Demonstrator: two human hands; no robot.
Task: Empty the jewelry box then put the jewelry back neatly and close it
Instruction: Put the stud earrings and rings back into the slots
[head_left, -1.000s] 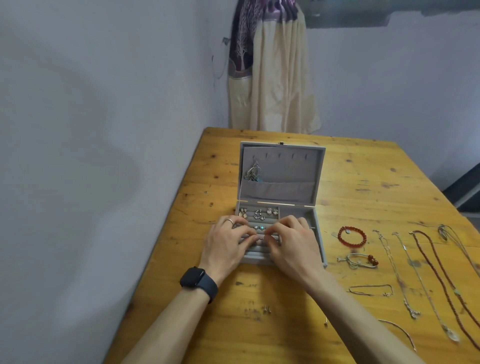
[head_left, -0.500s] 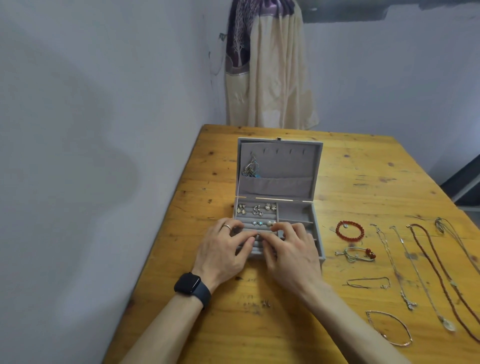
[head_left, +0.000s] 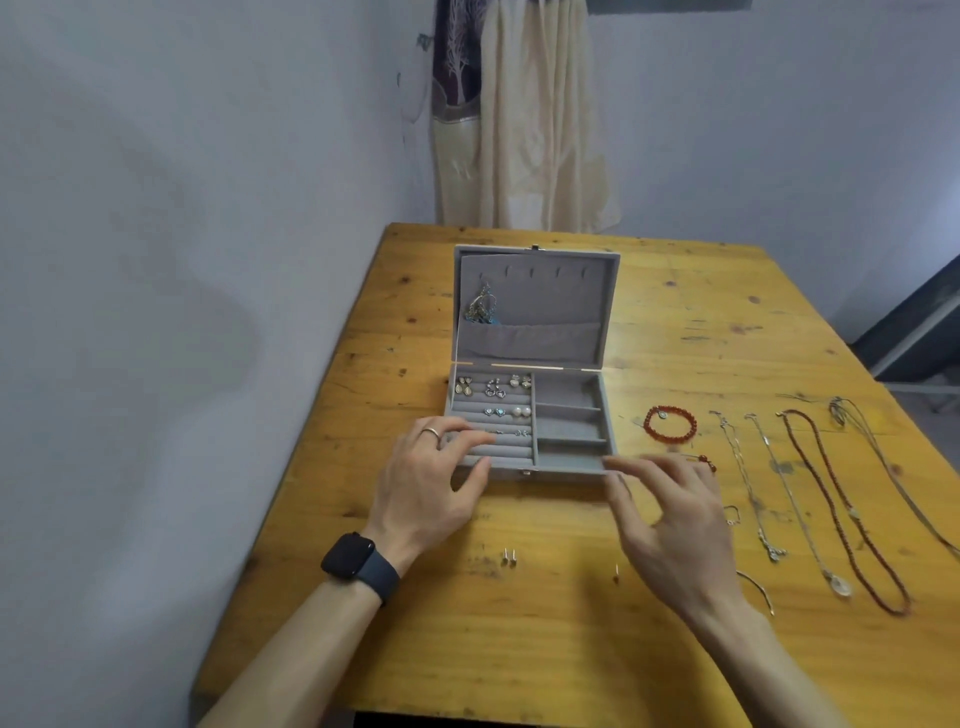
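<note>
Jewelry box (head_left: 545, 306) sat open mid-surface (head_left: 519, 649), lid upright.
Left hand (head_left: 431, 480) rested relaxed fingers on the ring rolls, thumb at the front wall. Right hand (head_left: 675, 525) was spread, blurred and empty by the front-right corner. Earrings (head_left: 493, 387) inside, necklaces (head_left: 841, 509) laid out to the right.

Soft, even, moderately bright light; pale glare on the table (head_left: 727, 312) beside the box; a broad faint shadow on the left wall (head_left: 156, 312); the right hand (head_left: 670, 525) is motion-blurred; wide-angle bending at the edges.
</note>
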